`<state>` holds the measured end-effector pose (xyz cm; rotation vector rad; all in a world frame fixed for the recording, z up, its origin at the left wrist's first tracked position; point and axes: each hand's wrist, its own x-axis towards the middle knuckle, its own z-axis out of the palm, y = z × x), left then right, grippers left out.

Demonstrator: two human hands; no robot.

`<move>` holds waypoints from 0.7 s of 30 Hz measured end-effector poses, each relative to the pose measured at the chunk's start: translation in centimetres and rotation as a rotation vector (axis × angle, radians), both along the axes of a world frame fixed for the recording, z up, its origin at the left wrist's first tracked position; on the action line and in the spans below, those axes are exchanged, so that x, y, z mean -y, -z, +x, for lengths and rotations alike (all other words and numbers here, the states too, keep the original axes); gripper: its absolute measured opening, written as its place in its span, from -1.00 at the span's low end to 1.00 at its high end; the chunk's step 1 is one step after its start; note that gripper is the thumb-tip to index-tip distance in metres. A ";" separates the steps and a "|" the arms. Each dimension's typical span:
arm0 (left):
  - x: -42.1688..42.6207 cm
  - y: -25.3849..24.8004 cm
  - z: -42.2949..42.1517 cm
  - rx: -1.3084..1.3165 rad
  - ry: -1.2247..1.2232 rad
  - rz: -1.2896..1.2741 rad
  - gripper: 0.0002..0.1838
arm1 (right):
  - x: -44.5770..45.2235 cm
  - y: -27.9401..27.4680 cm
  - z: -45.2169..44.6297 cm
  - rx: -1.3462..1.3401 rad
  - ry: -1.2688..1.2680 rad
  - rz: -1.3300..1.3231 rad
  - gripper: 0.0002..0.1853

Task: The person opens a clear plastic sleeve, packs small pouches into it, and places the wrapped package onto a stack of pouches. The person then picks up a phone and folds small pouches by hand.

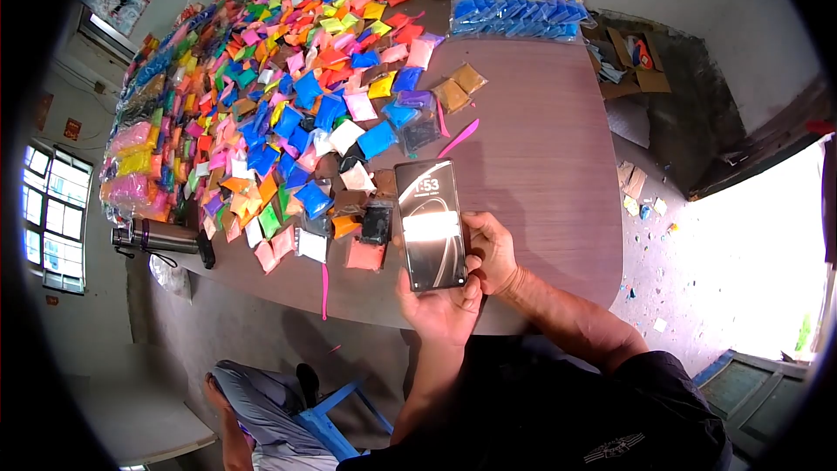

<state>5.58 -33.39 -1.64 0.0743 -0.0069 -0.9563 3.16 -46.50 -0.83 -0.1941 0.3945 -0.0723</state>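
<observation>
A smartphone (429, 253) with a lit lock screen reading 1:53 is held upright before me, over the table's near edge. My left hand (443, 314) is closed around its lower end from below, palm behind it. At its right edge, my right hand (495, 255) has curled fingers and a thumb against the side. Just left of the phone lie a black packet (376, 225) and a salmon-coloured packet (364, 254). Beyond its top edge are a dark grey packet (420, 133) and a thin pink plastic strip (459, 138).
A large heap of small coloured packets (288, 113) covers the table's left side. Bagged rows of packets (519, 9) stand at the back. A steel flask (161, 237) lies at the left edge. Another person's legs (266, 406) and a blue stool (336, 419) are below.
</observation>
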 end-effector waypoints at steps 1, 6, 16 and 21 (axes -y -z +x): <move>0.0 0.0 0.0 0.000 0.000 0.000 -0.30 | 0.0 -0.1 0.0 -0.003 -0.002 -0.008 -0.54; -0.2 0.3 0.1 -0.016 0.010 -0.027 -0.34 | 0.0 0.5 -0.1 0.030 -0.022 0.005 -0.55; -0.2 0.6 0.1 -0.020 0.002 -0.038 -0.34 | 0.0 -0.4 -0.3 -0.005 -0.002 -0.074 -0.58; -0.2 0.0 0.0 -0.067 -0.007 -0.034 -0.34 | 0.0 0.0 -0.4 0.044 -0.031 -0.082 -0.57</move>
